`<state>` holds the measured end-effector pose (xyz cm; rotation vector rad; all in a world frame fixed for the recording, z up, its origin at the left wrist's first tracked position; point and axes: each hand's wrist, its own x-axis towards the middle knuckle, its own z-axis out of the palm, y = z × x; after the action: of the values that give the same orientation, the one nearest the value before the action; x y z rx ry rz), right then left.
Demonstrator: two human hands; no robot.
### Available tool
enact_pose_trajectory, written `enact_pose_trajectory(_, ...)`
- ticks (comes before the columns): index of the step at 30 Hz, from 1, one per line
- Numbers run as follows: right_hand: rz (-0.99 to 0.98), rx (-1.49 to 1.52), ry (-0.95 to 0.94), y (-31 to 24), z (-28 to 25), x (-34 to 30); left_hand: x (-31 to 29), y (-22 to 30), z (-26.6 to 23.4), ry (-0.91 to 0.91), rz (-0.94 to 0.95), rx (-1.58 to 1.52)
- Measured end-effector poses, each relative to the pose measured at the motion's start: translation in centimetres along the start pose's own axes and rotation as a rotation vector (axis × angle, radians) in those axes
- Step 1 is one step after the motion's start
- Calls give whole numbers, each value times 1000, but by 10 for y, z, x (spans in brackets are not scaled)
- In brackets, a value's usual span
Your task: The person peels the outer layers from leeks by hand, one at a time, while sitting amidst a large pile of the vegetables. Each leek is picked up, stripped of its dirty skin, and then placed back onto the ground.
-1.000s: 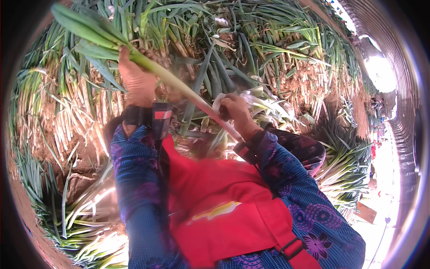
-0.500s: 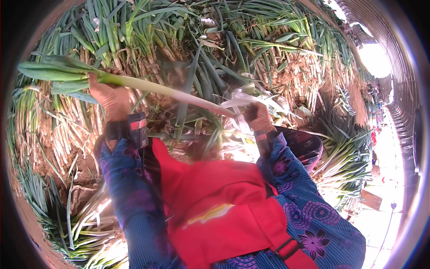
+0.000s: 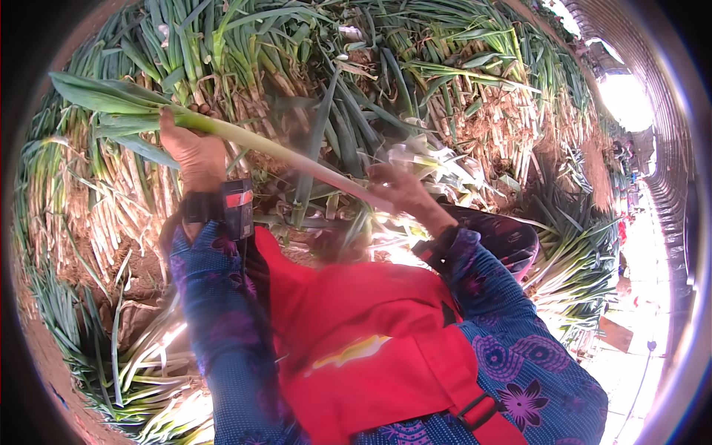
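Note:
My left hand is wrapped round a long green onion, just below where its green leaves fan out to the upper left. The pale stalk slants down to the right across my front. Beside its lower white end is my right hand, fingers curled and slightly blurred. The thumb side touches or nearly touches the stalk; whether anything sits in those fingers is hidden. Right behind this hand lies a heap of whitish peeled skins.
Dense rows of unpeeled green onions stand along the left and far side, with more bundles at the far right. Paler stalks lie at the lower left and right. A ribbed wall curves along the right.
My right hand has moved left and turned inward, to the stalk's lower end. The white strip of skin at its fingers is no longer stretched from the stalk. My left hand keeps its hold.

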<state>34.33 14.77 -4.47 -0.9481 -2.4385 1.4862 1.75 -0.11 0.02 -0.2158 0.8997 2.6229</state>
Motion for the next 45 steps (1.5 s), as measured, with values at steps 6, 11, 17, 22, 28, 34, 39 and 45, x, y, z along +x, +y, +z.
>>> enact_pose_trajectory(6, -166, -324, 132, -20, 30, -9, 7, -1, -4, 0, 44, 60)
enact_pose_trajectory(11, 5, 233, -121, -29, 18, -11, 10, 3, -4, -303, -22, 7)
enact_pose_trajectory(17, 3, 440, -215, -23, 29, -16, 3, -8, 6, -241, -21, 2)
enact_pose_trajectory(22, -204, -173, 64, -33, 33, -19, 3, -10, 4, -243, -16, 12)
enact_pose_trajectory(28, -30, -108, -96, -40, 29, -19, 9, -12, 2, -160, 1, 40)
enact_pose_trajectory(34, 13, -82, -141, -45, 29, -21, 14, -15, 0, -93, -19, 64)
enact_pose_trajectory(39, 39, -92, -187, -52, 34, -23, 13, -14, 0, -94, -41, 14)
enact_pose_trajectory(45, -267, -258, -36, -33, 53, -26, 8, -13, 4, -53, -20, 52)
